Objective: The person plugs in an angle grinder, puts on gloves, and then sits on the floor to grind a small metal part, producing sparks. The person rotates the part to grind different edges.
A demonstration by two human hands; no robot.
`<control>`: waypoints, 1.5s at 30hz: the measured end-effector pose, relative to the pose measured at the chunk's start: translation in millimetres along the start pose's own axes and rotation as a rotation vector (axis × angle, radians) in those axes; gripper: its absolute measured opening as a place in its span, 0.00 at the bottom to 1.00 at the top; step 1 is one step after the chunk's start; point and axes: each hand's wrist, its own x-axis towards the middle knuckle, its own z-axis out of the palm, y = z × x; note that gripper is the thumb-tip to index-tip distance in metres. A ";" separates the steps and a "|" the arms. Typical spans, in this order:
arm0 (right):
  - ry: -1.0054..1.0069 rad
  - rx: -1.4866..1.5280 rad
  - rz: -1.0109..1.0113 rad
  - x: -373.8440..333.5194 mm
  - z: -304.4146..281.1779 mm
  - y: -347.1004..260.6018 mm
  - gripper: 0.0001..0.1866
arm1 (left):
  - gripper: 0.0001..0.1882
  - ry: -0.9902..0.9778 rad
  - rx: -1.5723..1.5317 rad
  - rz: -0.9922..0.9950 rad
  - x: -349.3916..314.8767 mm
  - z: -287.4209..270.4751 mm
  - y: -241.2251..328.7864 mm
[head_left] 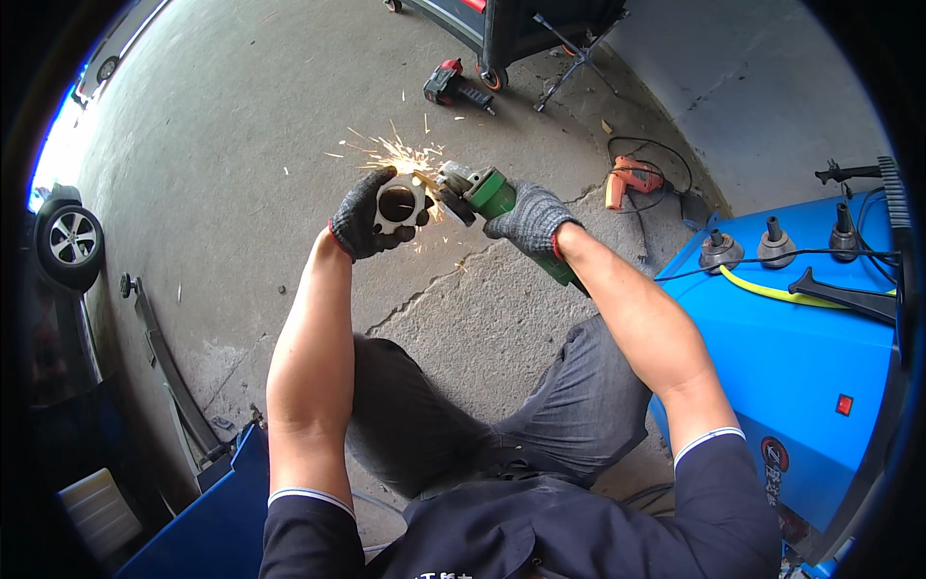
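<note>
My left hand (364, 214), in a dark grey knit glove, grips a flat silver metal ring plate (388, 181) with a large round hole, its fingers wrapped round the edge. My right hand (532, 217), gloved alike, is closed round the body of a green angle grinder (493, 195). The grinder's disc end meets the plate's right side, and bright sparks (400, 152) spray up and to the left from there. The exact contact spot is lost in the glare. Both hands are held out over the concrete floor, beyond my knees.
A blue machine (801, 357) with several cone-shaped fittings stands at my right. Ahead lie an impact wrench (453, 85), a four-way lug wrench (581, 60) and an orange corded drill (634, 181). A wheeled tool cart (463, 24) stands behind them. To the left is a car wheel (73, 238).
</note>
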 end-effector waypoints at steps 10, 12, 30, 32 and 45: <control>-0.026 -0.033 0.059 -10.5 -9.6 -8.7 0.35 | 0.34 0.031 -0.060 -0.082 -1.3 16.7 8.0; -0.024 -0.023 0.036 -8.0 -7.4 -17.7 0.35 | 0.31 -0.142 -0.333 -0.164 -3.0 -6.0 11.6; 0.017 0.015 -0.002 -4.0 -1.6 -0.8 0.34 | 0.47 0.142 0.689 0.508 -6.1 7.0 -13.2; 0.008 0.032 -0.016 -4.5 -2.5 -4.5 0.34 | 0.47 0.095 0.712 0.533 -6.8 4.6 -9.1; -0.008 -0.019 -0.017 1.8 -1.5 6.4 0.35 | 0.32 0.064 -0.300 -0.185 -4.1 20.7 16.0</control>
